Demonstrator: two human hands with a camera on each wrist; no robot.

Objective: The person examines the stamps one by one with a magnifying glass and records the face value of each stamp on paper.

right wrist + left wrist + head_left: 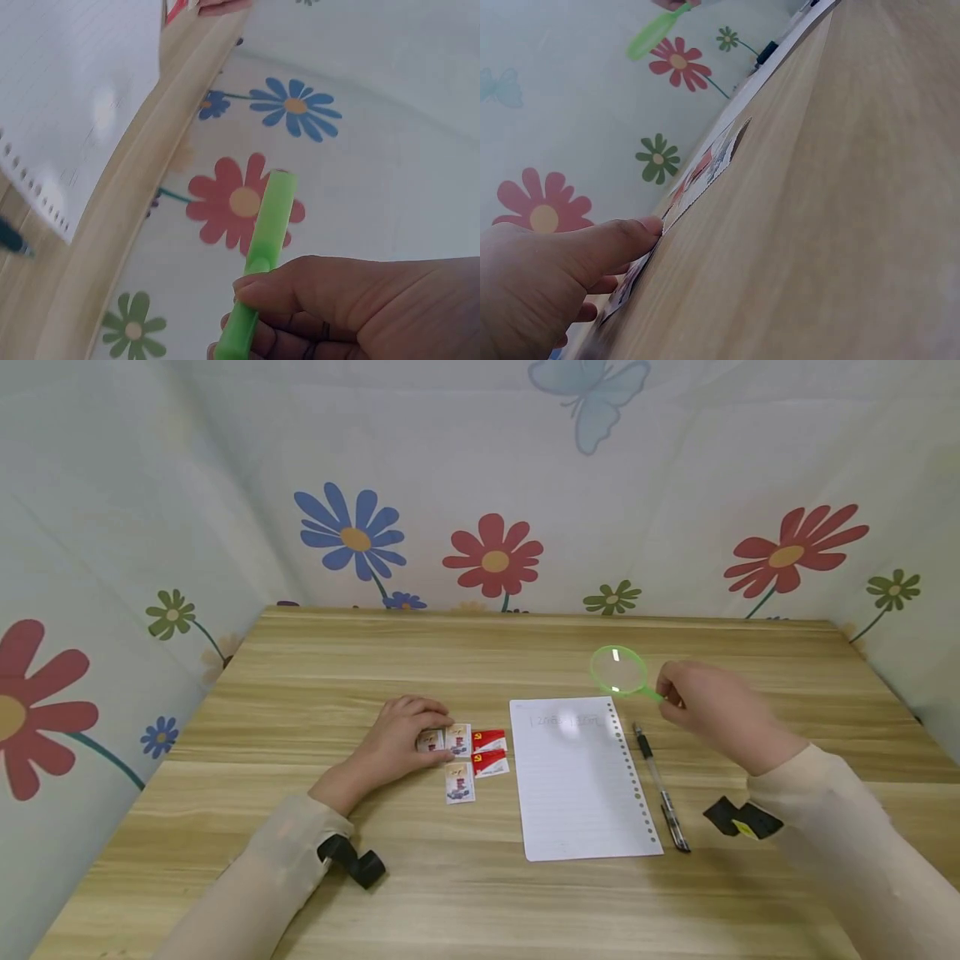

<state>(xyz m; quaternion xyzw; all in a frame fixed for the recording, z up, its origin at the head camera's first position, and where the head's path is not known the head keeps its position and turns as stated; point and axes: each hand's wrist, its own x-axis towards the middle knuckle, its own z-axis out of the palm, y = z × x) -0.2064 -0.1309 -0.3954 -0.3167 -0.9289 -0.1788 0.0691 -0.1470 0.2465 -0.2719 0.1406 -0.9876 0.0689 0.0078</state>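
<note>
My right hand (708, 706) grips a green magnifying glass (271, 217) by its handle, thumb against fingers. Its round lens (618, 670) hovers beyond the top right corner of a lined sheet of paper (585, 793). Several small postage stamps lie together left of the sheet. My left hand (397, 735) rests over the leftmost stamp (431, 740), covering part of it. In the left wrist view, the thumb (641, 232) touches the edge of a stamp (705, 176). Two red-and-white stamps (490, 763) and a lower pale stamp (460, 782) lie beside the hand.
A black-capped pen (658, 785) lies along the sheet's right, punched edge. Faint handwriting (566, 721) shows near the top of the sheet. The wooden table (420, 652) meets a flower-print cloth (450, 460) at its back and sides.
</note>
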